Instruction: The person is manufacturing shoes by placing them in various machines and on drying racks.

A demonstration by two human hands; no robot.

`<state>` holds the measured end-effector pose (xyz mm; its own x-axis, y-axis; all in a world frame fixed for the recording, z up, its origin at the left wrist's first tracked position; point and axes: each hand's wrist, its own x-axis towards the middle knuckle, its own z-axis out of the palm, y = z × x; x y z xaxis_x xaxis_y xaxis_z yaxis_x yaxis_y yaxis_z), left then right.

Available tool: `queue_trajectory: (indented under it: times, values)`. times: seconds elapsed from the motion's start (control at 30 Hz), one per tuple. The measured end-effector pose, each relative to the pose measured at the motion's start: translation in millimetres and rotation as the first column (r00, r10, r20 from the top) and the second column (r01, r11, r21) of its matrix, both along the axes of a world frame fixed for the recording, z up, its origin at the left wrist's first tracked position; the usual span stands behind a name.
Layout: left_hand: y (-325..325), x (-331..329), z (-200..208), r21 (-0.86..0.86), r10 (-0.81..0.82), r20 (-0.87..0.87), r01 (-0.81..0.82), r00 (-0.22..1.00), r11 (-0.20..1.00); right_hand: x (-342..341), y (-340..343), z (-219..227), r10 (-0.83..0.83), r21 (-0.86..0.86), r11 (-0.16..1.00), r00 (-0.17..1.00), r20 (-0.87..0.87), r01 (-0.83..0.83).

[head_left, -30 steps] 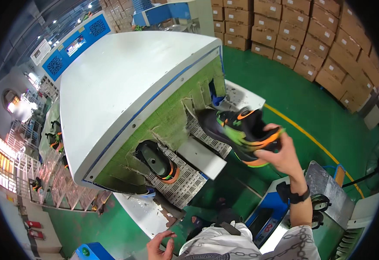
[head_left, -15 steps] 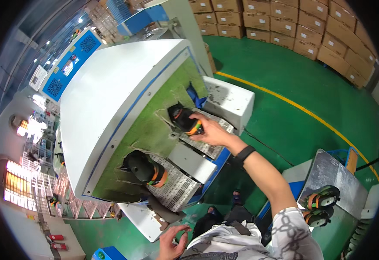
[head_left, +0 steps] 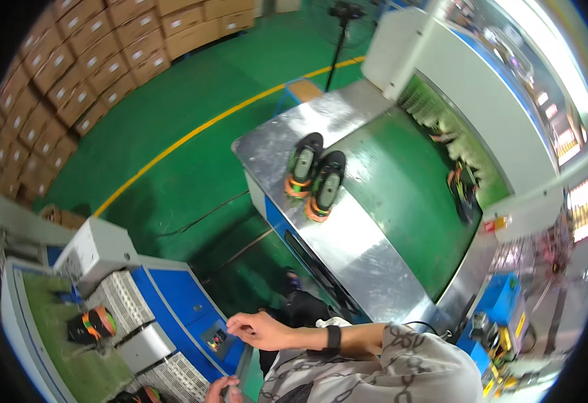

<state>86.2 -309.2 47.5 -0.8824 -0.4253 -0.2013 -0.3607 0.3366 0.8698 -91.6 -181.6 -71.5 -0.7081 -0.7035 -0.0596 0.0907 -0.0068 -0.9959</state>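
Note:
My right hand (head_left: 260, 331) hangs empty over the blue control panel front, its fingers loosely bent and apart. At the lower edge shows part of my left hand (head_left: 224, 389), also empty with its fingers apart. To the left, a black shoe with orange trim (head_left: 94, 325) sits with one end in the green padded opening of the machine (head_left: 72, 359). Another black-and-orange shoe (head_left: 139, 395) is partly cut off below it. Ahead, two black, orange and green shoes (head_left: 302, 166) (head_left: 327, 186) lie side by side on a metal table (head_left: 374, 245).
A green belt (head_left: 394, 174) runs across the table into a hooded machine (head_left: 482, 101), where a dark shoe (head_left: 465, 191) lies by its opening. Stacked cartons (head_left: 99, 60) stand far left. A black stand (head_left: 336, 50), a small stool (head_left: 304, 89) and floor cables (head_left: 206, 218) lie beyond.
My view has swung right, toward the metal table. My right hand has let go of the shoe in the padded machine and drawn back; that shoe stays there.

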Motion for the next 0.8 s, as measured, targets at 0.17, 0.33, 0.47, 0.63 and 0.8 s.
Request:
queue_trajectory:
  times: [0.17,0.33,0.47,0.63,0.8]
  values:
    - [35.0,-58.9,11.0,-0.018,-0.254,0.114,0.257,0.961,0.966,-47.0,66.1,113.8,-0.158,-0.276,0.958,0.941,-0.299,0.073]
    - [150.5,-153.0,26.7,-0.289,-0.411,0.197,0.454,0.890,0.843,-56.0,167.6,233.6,-0.349,-0.628,0.777,0.797,-0.493,-0.047]
    - [183.1,-223.8,-3.1,-0.130,-0.911,-0.037,0.902,0.411,0.412,-47.4,246.3,271.6,-0.250,-0.308,0.951,0.637,-0.729,0.021]
    - [274.4,-316.6,-65.2,-0.186,-0.990,0.051,0.973,-0.132,-0.140,-67.0,334.0,275.2,0.007,0.184,0.911,0.432,-0.902,0.370]
    - [407.0,-434.4,-105.5,-0.197,-0.902,0.009,0.883,-0.432,-0.425,-29.3,388.2,249.4,-0.548,-0.208,0.525,0.140,-0.825,0.825]
